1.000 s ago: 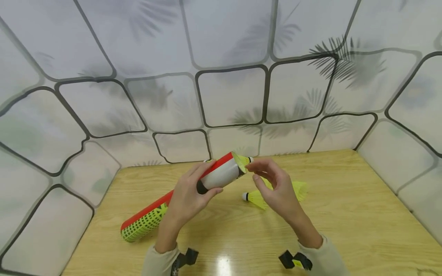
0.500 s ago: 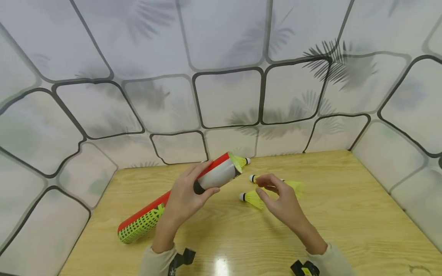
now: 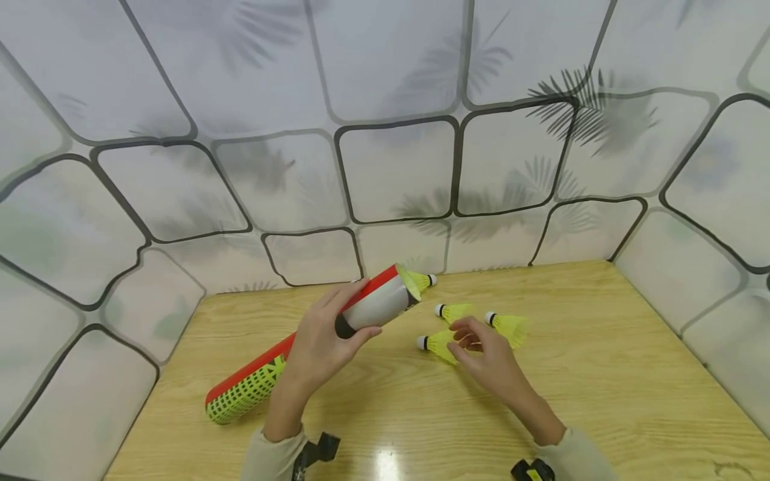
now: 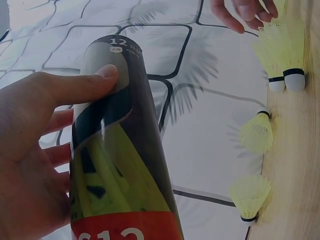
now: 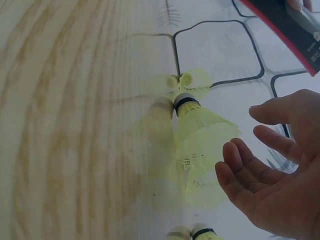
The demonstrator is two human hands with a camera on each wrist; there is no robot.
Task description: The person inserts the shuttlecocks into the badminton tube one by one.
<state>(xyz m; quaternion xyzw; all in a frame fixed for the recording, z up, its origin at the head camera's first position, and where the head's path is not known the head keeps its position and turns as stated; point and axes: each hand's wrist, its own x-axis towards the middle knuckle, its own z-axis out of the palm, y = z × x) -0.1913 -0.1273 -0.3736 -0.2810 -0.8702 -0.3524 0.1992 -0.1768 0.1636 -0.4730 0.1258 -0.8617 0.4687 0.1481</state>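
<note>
My left hand [image 3: 321,341] grips a cardboard shuttlecock tube [image 3: 381,304] near its upper end. The tube is tilted, its mouth towards the upper right; its red, white and green print runs down to the left. In the left wrist view the thumb lies across the tube [image 4: 115,135]. My right hand [image 3: 484,354] hovers with loosely bent fingers, holding nothing. It partly covers the skirt of the nearest yellow shuttlecock [image 3: 435,345]. In the right wrist view a gap shows between thumb and fingers, beside a shuttlecock [image 5: 202,132].
On the wooden table [image 3: 601,374] lie a shuttlecock [image 3: 454,312] farther back and another shuttlecock [image 3: 510,329] to the right. One more shuttlecock [image 3: 426,280] shows beyond the tube's mouth, partly hidden. A patterned wall [image 3: 397,174] borders the table.
My right hand has drawn away from the tube's mouth, down and right, to above the nearest shuttlecock. More of the shuttlecocks behind it shows. My left hand and the tube have hardly moved.
</note>
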